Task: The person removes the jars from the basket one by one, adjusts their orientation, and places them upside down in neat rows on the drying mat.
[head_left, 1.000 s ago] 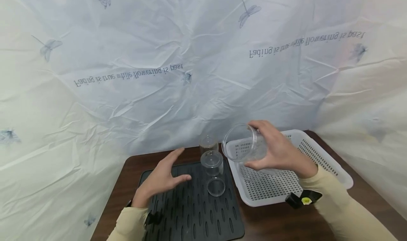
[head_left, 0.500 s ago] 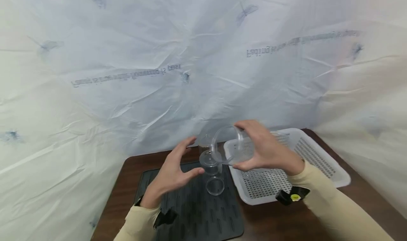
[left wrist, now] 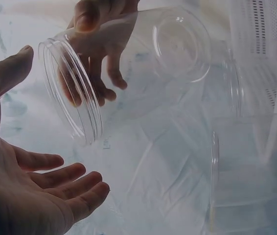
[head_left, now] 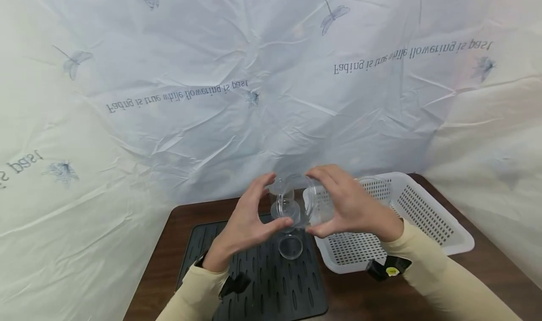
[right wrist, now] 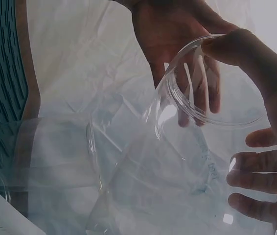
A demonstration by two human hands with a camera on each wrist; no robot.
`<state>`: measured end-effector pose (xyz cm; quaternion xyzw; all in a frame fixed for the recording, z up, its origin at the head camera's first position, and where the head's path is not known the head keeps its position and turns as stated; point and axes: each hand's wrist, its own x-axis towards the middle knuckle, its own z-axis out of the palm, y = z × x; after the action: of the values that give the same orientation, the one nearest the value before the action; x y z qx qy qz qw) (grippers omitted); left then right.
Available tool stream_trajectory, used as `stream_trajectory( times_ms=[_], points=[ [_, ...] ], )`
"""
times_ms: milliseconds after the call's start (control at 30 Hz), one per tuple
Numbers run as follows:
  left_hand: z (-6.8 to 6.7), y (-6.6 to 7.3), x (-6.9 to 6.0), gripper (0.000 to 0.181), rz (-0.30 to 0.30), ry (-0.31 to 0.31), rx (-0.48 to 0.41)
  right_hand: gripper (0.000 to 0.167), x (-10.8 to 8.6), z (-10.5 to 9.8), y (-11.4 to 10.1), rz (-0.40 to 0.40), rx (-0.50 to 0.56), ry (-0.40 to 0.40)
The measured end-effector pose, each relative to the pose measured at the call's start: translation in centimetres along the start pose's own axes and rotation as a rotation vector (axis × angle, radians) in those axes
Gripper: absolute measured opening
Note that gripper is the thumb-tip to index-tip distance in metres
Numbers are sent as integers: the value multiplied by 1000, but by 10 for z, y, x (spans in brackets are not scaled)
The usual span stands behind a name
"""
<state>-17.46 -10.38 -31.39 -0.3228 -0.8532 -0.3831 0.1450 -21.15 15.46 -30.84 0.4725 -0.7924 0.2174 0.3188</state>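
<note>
Pale sheeting (head_left: 211, 137), creased and printed with insects and upside-down lettering, backs a brown table (head_left: 154, 269) where a black grooved mat (head_left: 292, 288) lies. Just right of the mat sits a white slotted basket (head_left: 423, 222).

Above the mat's far right part, clear of it, the right hand (head_left: 347, 203) holds a clear jar (left wrist: 150, 68), thumb and fingers clamped round its body near the rim. Such a wide span presumably suits a round, smooth wall that offers no handle. The jar is tipped almost onto its side, mouth toward the left hand (head_left: 245, 222), which perhaps makes the rim easy to reach.

Over the mat, the left hand has its thumb and fingers spread well apart, in a curve facing that mouth, and appears to touch nothing; the gap looks shaped for the rim's width.

More clear jars (right wrist: 55, 154) stand toward the mat's far right, close together, maybe to leave its nearer part free. They overlap behind the held one, so I cannot count them.
</note>
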Motion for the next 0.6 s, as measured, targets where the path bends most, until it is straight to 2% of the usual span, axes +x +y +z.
stream_trajectory(
  times_ms=[433, 600],
  points=[
    [9, 4, 5, 97, 20, 18, -38, 100, 4, 7, -6, 13, -35, -37],
    [10, 6, 5, 96, 20, 6, -37, 102, 4, 8, -6, -15, -69, -28]
  ],
)
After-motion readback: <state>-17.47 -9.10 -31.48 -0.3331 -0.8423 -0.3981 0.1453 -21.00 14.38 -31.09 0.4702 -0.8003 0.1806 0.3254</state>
